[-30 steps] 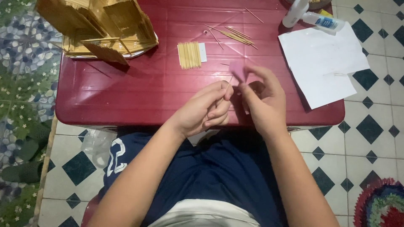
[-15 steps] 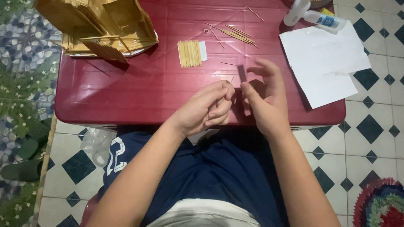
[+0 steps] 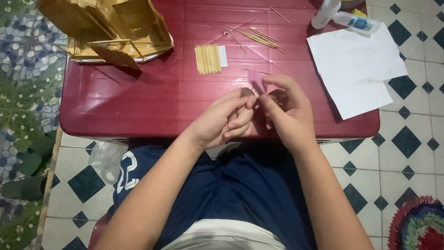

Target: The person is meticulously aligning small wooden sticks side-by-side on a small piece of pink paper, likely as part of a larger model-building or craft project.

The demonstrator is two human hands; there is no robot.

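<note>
Held stick: a thin wooden stick, toothpick-like, stands nearly upright between the two hands above the near middle of the red surface.
Left hand: curled, fingertips pinched on the stick's lower part, forearm coming in from the lower left.
Right hand: fingers bent, thumb and forefinger closed on a small pink piece just beside the stick's top; what the piece is cannot be told.
Stick bundle: short pale sticks laid side by side, flat, beyond the hands.
Loose sticks: scattered farther back.
Stick model: a built structure at the back left corner.
White paper: a sheet to the right, overhanging the edge.
Glue bottles: lying at the back right.
</note>
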